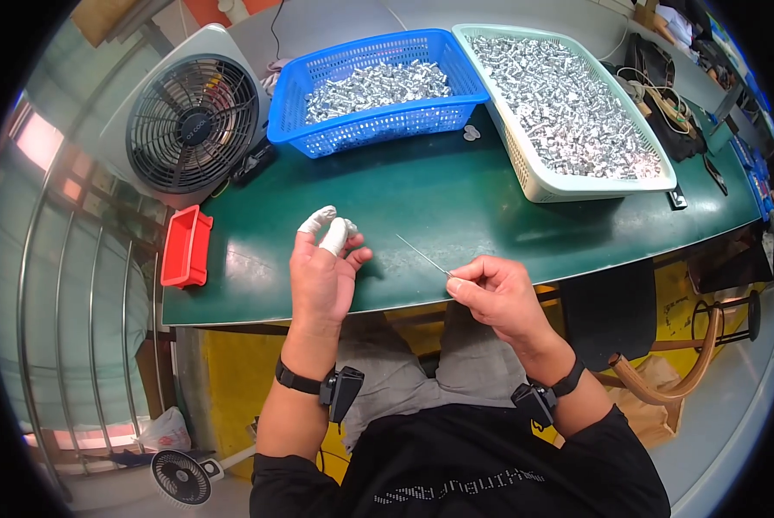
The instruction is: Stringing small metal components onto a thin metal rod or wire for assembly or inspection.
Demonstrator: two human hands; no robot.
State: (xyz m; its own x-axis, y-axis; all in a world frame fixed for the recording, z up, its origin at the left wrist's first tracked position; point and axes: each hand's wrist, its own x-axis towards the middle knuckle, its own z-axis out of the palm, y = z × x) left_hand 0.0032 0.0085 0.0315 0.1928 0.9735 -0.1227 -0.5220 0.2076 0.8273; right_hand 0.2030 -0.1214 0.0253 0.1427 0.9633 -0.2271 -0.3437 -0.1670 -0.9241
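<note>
My left hand [322,272] is raised over the near edge of the green table [378,194], with white coverings on at least two digits. Its fingers curl toward the thumb. A pale bit shows behind the thumb, but whether it is a small part or another covered fingertip I cannot make out. To its right, my right hand [499,298] pinches a thin straight metal rod [423,255] between thumb and forefinger. The rod's free end points up and left, toward my left hand and apart from it.
Small silver metal parts fill a blue basket [378,108] and a pale green basket [525,177] at the back. A red tray [186,248] lies at the left edge, near a box fan [195,125]. A few small discs [471,133] lie below the blue basket.
</note>
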